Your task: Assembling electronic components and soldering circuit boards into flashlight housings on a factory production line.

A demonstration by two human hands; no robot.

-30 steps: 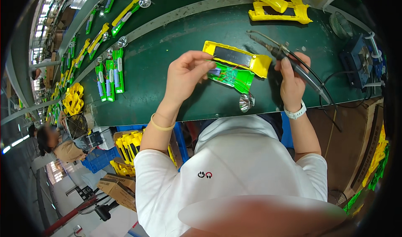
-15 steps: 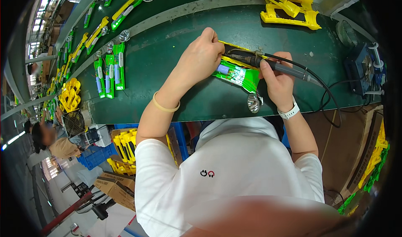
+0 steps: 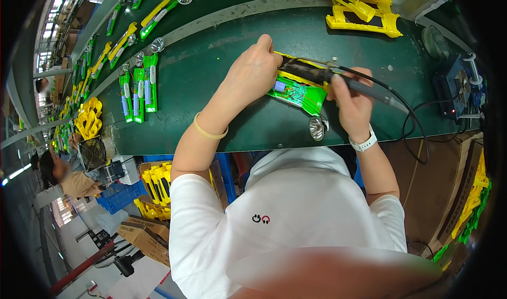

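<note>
Right hand (image 3: 353, 105), gripping the soldering iron (image 3: 372, 89), has brought it leftward over the yellow casing (image 3: 291, 78), just beyond the green casing (image 3: 315, 102); left hand (image 3: 255, 69) at its left end, hold hidden; soldering seemingly at hand.
</note>
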